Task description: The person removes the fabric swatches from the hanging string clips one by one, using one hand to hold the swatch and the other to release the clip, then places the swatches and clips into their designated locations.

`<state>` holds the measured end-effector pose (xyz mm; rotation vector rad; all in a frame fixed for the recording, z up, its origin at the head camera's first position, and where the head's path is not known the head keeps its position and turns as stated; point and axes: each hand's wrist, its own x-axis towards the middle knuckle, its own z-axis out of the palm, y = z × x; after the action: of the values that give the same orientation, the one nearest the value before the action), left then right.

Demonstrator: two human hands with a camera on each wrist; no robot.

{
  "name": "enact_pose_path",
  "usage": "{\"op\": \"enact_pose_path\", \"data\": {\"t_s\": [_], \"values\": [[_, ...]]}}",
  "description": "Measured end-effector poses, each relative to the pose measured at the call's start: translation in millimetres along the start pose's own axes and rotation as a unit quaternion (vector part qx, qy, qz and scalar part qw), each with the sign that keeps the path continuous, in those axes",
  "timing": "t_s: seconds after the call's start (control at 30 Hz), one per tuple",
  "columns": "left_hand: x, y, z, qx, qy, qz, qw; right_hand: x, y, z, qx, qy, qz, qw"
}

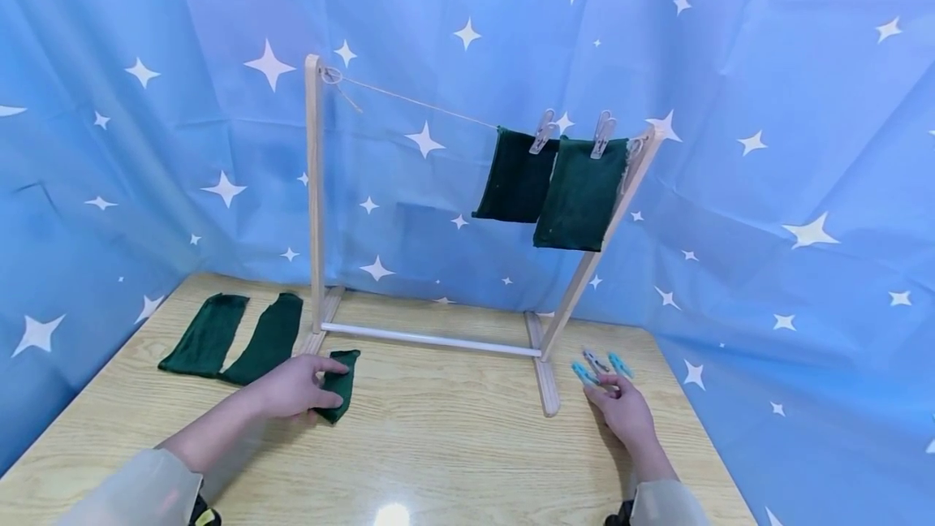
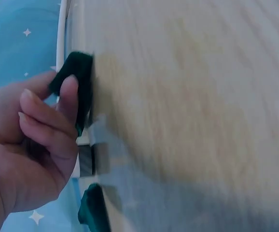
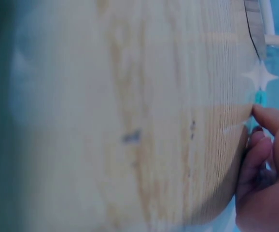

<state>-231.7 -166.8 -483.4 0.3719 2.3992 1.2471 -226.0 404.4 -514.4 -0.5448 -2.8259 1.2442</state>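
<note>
My left hand (image 1: 292,386) pinches a small dark green cloth (image 1: 340,386) low over the table, left of centre. In the left wrist view the cloth (image 2: 84,72) sticks out past the fingertips, with the other fingers curled. On the table's right side, my right hand (image 1: 626,412) reaches with thumb and forefinger apart, fingertips right at a blue clothespin (image 1: 583,373). Beside it lie a clear grey clothespin (image 1: 595,361) and a second blue clothespin (image 1: 619,364). In the right wrist view, a teal clothespin (image 3: 260,98) shows just beyond the fingertips.
A wooden drying rack (image 1: 316,193) with a string stands at the back. Clear clothespins (image 1: 603,135) hold two green cloths (image 1: 582,197) at the string's right end. Two more green cloths (image 1: 208,334) lie at the table's left. A starry blue curtain hangs behind.
</note>
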Motion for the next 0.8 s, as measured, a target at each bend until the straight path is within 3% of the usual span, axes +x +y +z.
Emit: {"op": "enact_pose_path", "data": {"t_s": [0.1,0.23,0.43,0.6,0.8], "values": [[-4.6,-1.9,-4.8,0.007,-0.023,0.015,0.9996,-0.6,-1.4,0.4,-0.004,0.000,0.003,1.0000],[-11.0,-4.1,-7.4,0.039,-0.004,0.026,0.9989,-0.4,-1.9,0.9,-0.007,-0.002,0.004,1.0000],[-19.6,-5.1,-5.5,0.087,0.000,0.009,0.9961,0.6,-2.4,-0.1,-0.012,0.004,0.006,0.9999],[-19.0,-4.5,-5.8,0.098,-0.001,-0.012,0.9951,0.8,-1.8,-0.5,-0.011,0.005,0.006,0.9999],[-15.4,-3.5,-8.6,0.101,-0.005,-0.017,0.9947,0.2,0.2,1.6,-0.007,0.003,0.002,1.0000]]}}
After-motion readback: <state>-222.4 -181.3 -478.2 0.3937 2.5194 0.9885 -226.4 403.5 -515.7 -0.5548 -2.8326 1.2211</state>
